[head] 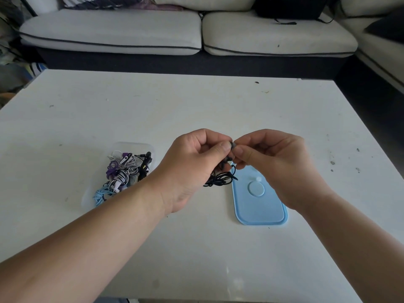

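Note:
Above the middle of the white table (196,110), both of my hands meet on a pair of black earphones (220,179). My left hand (194,169) pinches the earbud end between thumb and fingers. My right hand (275,165) pinches the same small black piece from the other side. The black cable hangs below my fingers in a loose bundle that touches the table. A light blue lid (260,202) lies flat under my right hand. To the left stands a clear plastic box (142,147) filled with several tangled earphones and cables in purple, white, black and blue.
A grey sofa (113,29) with dark piping runs along the far side of the table. A black bag (288,7) sits on its right cushion. The table top carries small dark specks near its right edge.

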{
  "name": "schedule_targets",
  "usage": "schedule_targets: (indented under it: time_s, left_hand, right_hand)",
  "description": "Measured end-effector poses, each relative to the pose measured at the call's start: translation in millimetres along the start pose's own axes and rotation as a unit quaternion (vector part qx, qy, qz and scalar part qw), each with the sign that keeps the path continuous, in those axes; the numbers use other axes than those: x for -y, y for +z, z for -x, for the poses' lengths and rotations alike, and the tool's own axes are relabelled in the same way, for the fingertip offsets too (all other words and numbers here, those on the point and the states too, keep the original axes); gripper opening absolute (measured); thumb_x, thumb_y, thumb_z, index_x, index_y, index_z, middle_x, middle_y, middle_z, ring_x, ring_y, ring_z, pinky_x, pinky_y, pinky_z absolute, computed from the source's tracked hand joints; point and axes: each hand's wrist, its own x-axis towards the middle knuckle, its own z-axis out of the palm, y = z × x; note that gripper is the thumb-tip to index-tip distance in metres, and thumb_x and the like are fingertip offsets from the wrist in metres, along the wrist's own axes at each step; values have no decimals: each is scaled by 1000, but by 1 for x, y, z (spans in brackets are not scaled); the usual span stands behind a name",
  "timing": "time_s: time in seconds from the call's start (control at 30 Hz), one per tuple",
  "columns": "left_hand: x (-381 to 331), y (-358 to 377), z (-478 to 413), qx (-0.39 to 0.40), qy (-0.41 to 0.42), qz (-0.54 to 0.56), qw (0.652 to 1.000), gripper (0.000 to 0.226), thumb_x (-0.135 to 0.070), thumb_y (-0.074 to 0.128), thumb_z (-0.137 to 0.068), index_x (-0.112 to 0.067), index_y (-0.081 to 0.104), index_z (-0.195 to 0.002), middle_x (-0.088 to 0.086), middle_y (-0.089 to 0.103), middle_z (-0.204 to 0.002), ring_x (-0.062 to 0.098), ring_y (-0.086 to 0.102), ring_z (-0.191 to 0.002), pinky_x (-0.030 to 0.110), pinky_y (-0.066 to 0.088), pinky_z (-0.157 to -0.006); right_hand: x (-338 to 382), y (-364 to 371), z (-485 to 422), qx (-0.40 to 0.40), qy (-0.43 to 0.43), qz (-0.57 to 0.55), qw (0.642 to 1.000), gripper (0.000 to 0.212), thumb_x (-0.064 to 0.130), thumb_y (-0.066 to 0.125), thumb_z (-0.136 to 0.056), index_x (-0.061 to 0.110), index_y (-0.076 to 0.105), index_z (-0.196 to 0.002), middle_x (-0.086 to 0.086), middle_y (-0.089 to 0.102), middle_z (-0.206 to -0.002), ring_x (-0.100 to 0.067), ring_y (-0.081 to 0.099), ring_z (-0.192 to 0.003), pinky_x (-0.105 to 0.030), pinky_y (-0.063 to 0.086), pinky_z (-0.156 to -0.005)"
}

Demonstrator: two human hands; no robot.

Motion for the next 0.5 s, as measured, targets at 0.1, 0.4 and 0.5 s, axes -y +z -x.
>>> schedule_targets:
  time_s: [0.1, 0.4, 0.5]
  left_hand:
    - [-2, -3, 0, 10, -11, 12, 1000, 12, -5, 62, -101, -7, 74, -98, 3, 75, -81, 19, 66, -71, 27, 60, -71]
    - [-3, -2, -1, 28, -40, 49, 998, 11, -5, 61, -100, -2, 72, -103, 6, 73, -82, 18, 65, -68, 25, 57, -68]
    - [-3, -2, -1, 33, -45, 51, 997, 11, -6, 62, -100, -2, 71, -104, 5, 72, -82, 19, 66, -69, 24, 56, -67]
  right_hand:
    - [3, 1, 1, 8, 5, -11, 1000, 10, -3, 75, -86, 3, 76, -95, -12, 79, -83, -24, 73, -71, -27, 59, -74]
    - [5, -3, 2, 12, 27, -20, 999, 14, -6, 72, -88, 3, 77, -97, -16, 79, -88, -29, 73, -77, -34, 62, -78]
    - [8, -2, 3, 6, 19, 4, 1000, 11, -3, 73, -88, 6, 78, -93, -11, 79, -83, -25, 74, -75, -29, 61, -76]
